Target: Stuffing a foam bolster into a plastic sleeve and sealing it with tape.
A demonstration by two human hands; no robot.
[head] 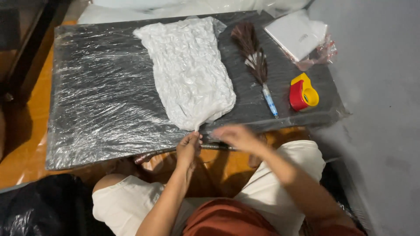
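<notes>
A white crinkled plastic bag [190,70] covers a duster head lying on the black plastic-wrapped board [96,100]. Its dark handle [210,147] sticks out over the board's near edge. My left hand [189,146] pinches the bag's narrow neck where it meets the handle. My right hand [236,136], blurred, is right beside it over the handle; whether it grips the handle is unclear.
A brown feather duster [255,57] with a blue handle lies right of the bag. A red and yellow tape dispenser [302,92] sits near the board's right edge, with a white packet [295,36] behind it. A black bag [43,205] lies at the lower left. A grey wall stands right.
</notes>
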